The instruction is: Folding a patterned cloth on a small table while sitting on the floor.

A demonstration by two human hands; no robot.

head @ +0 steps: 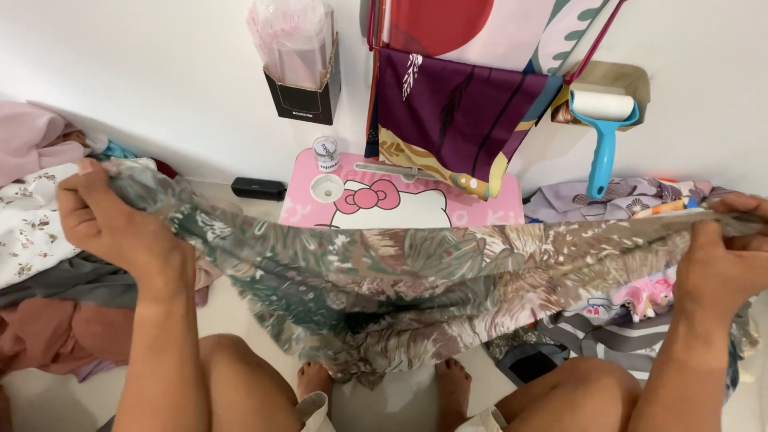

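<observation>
A thin cloth (416, 276) printed with green, brown and white leaves is stretched wide between both hands above my knees. My left hand (108, 220) grips its left corner, fingers closed around the bunched edge. My right hand (724, 256) pinches the right edge at the same height. The cloth sags in the middle and hangs down toward my bare feet (384, 384).
A pink lap table (304, 200) with a cartoon cat stands against the white wall, a small white jar (326, 152) on it. Clothes pile (40, 240) at left, more fabrics (608, 320) at right. A blue lint roller (604, 128), black holder (302, 80) and purple cloth (456, 112) hang above.
</observation>
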